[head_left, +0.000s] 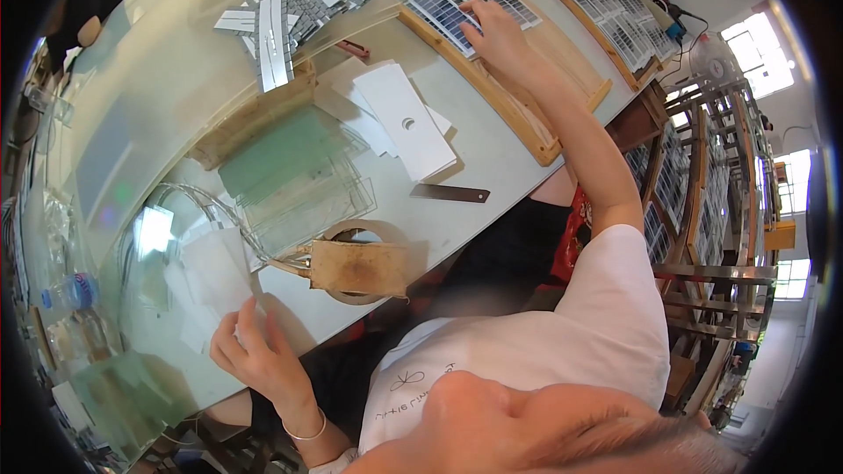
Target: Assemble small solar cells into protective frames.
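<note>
At the far side of the table, my right hand (499, 35) reaches over a dark solar panel (442, 19) with a fine line grid, which lies in a wooden-railed tray (474, 77). Its thumb and forefinger are apart over the panel; whether they touch it I cannot tell. Near the table's front left edge, my left hand (261, 358) is empty, its fingers loosely bent and spread. Beside those fingers lie thin white sheets (215, 272). Between my hands are a stack of clear glass plates (299, 180) and a pile of white cards (406, 123).
A tape roll (386, 233) with a tan block (358, 267) sits at the front edge, near a dark metal strip (450, 193). Grey and silver strips (299, 9) are heaped at the back. A second panel tray (597, 13) stands right. A bottle (75, 290) is at left.
</note>
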Motion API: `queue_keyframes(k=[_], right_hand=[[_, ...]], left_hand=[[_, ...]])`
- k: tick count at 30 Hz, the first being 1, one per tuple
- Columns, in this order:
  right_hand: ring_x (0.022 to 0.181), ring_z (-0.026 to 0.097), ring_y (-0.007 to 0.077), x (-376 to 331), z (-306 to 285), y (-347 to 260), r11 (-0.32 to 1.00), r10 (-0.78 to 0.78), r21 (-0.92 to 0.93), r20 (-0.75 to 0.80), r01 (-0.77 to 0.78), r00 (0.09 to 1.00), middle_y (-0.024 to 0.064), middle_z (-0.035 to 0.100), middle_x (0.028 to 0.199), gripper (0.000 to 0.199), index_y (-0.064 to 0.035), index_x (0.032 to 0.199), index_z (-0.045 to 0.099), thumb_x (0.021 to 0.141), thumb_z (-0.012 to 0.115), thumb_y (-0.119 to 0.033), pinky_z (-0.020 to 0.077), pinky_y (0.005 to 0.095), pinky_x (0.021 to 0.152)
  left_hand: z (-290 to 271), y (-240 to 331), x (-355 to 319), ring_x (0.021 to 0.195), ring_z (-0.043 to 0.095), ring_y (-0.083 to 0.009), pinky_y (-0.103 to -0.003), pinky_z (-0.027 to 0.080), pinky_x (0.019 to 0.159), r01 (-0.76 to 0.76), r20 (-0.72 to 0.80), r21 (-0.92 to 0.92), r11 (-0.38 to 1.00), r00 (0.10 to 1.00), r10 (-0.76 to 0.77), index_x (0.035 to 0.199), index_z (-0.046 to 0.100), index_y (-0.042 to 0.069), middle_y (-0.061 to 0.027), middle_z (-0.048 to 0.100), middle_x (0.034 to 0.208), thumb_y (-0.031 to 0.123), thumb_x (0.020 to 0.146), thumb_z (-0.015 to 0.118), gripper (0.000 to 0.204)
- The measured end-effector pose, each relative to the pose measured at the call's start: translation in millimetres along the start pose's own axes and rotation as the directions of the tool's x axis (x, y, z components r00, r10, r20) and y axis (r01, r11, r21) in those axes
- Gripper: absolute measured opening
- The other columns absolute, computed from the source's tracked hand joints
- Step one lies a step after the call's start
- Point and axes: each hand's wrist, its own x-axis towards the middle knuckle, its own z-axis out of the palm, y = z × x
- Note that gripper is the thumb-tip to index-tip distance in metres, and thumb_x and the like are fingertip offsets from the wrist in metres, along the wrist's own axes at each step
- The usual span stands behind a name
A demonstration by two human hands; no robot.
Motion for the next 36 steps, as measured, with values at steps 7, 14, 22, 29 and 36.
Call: queue_keyframes(k=[7,14,22,29,36], right_hand=[[0.105,0.062,0.0375,0.3,-0.1,-13.1,0.999,-0.025,-0.024,0.091,0.027,0.996,0.0188,0.067,0.107,0.023,-0.0032,0.115,0.072,0.096,0.067,-0.015,0.0484,0.0460,0.093],[0.096,0.063,0.0331,0.1,-74.5,-120.0,0.989,-0.090,0.117,0.010,0.088,0.996,0.0146,0.065,0.102,0.017,-0.0030,0.107,0.068,0.094,0.069,-0.015,0.0522,0.0437,0.086],[0.096,0.061,0.0298,-15.3,-20.8,-272.7,0.616,-0.727,0.481,0.043,0.624,0.685,0.0117,0.059,0.100,0.032,-0.0045,0.102,0.061,0.082,0.081,-0.020,0.0526,0.0405,0.082],[0.094,0.060,0.0257,0.6,13.7,-281.3,0.602,-0.773,0.343,0.025,0.721,0.633,0.0090,0.057,0.098,0.025,-0.0051,0.100,0.062,0.079,0.074,-0.010,0.0531,0.0353,0.075],[0.079,0.058,0.0175,-13.9,8.5,-282.5,0.575,-0.806,0.086,-0.112,0.813,0.582,0.0028,0.052,0.080,0.014,-0.0104,0.087,0.059,0.076,0.068,-0.009,0.0489,0.0283,0.059]], left_hand=[[5.1,-3.5,-1.7,0.103,0.054,-0.0339,-0.045,0.046,0.090,0.003,-0.007,-0.078,0.997,1.000,-0.003,0.120,0.069,0.008,-0.0132,0.060,0.109,0.009,0.083,0.083,0.040],[1.1,-11.8,-3.3,0.100,0.055,-0.0304,-0.042,0.046,0.088,0.045,-0.017,-0.156,0.987,0.999,-0.049,0.118,0.064,0.006,-0.0109,0.063,0.107,0.010,0.084,0.082,0.038],[10.5,6.2,36.0,0.095,0.059,-0.0314,-0.042,0.049,0.085,0.114,-0.023,0.040,0.993,0.993,-0.113,0.113,0.064,0.005,-0.0109,0.062,0.102,0.010,0.084,0.079,0.033],[-3.9,-11.5,31.2,0.076,0.064,-0.0229,-0.036,0.052,0.072,0.236,0.079,-0.238,0.942,0.972,-0.223,0.104,0.066,0.003,-0.0095,0.064,0.088,0.002,0.086,0.075,0.020],[-8.0,-17.5,33.4,0.078,0.062,-0.0226,-0.035,0.052,0.071,0.309,0.141,-0.351,0.884,0.951,-0.276,0.102,0.065,0.001,-0.0096,0.063,0.091,-0.003,0.086,0.075,0.018]])
